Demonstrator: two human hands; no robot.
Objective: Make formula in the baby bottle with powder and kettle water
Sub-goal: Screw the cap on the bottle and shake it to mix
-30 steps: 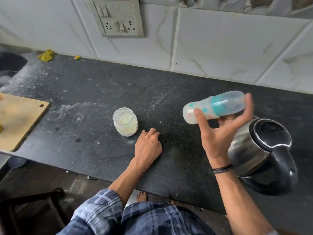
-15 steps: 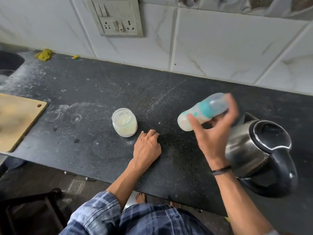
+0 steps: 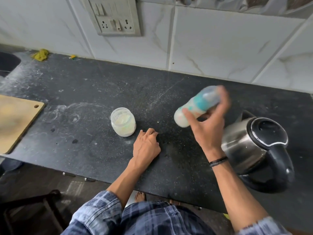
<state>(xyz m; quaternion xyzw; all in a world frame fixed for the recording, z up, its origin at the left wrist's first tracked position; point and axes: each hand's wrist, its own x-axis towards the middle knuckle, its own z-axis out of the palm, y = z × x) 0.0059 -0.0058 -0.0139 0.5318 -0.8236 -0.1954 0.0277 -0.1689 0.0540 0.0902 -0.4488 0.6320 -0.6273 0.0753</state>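
Dark tabletop (image 3: 84,150) holds one jar (image 3: 123,122), one kettle (image 3: 245,146); right grip (image 3: 208,131) clasps one motion-blurred bottle (image 3: 198,104); left grip (image 3: 146,145) rests loosely curled, empty, fingertips hidden.

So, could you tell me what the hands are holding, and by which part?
The right hand grips the baby bottle around its middle; the left hand holds nothing.

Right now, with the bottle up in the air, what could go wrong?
The baby bottle is tilted and blurred in the right hand, so it might slip or leak onto the counter. That wrist is close beside the kettle, which could be hot or get bumped. The powder jar looks lidless near the left hand and might tip.
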